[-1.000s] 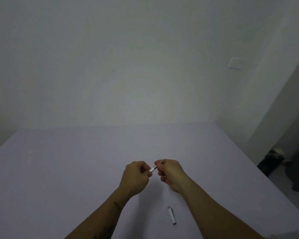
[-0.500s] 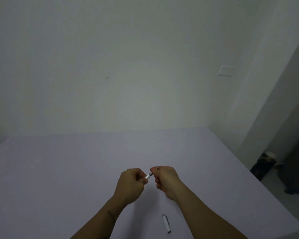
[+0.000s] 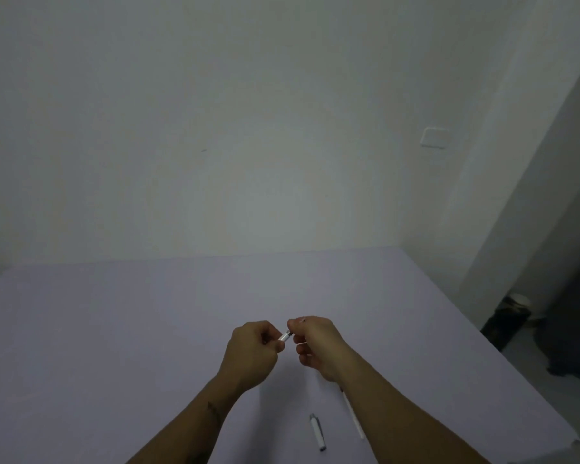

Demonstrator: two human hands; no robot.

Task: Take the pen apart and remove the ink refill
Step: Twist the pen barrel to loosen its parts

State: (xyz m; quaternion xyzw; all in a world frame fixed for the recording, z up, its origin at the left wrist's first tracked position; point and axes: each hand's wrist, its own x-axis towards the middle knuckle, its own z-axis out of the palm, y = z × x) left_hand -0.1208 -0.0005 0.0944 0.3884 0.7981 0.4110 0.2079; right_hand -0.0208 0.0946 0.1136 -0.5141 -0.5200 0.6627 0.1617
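Broadly, my work sits on a wide, matte lavender table (image 3: pixel 114 329) pushed against a plain pale wall (image 3: pixel 248 128), smooth and bare enough that small parts show up on it. Above its near middle I hold both fists close together. My left hand (image 3: pixel 250 354) is curled tight around the pen barrel (image 3: pixel 284 337), of which only a short, glossy white and silvery stub shows between my fists; gripping it whole steadies it, I judge, against a twist. My right hand (image 3: pixel 317 346) pinches narrowly at that stub's end, though what my fingertips hold there is too small to tell. On the table beneath my right forearm lies a long, thin, pale rod, probably the ink refill (image 3: pixel 352 415), already out. Just left of it rests the white cap (image 3: pixel 317 432), a stubby cylinder with a clip, parked clear of my wrists.
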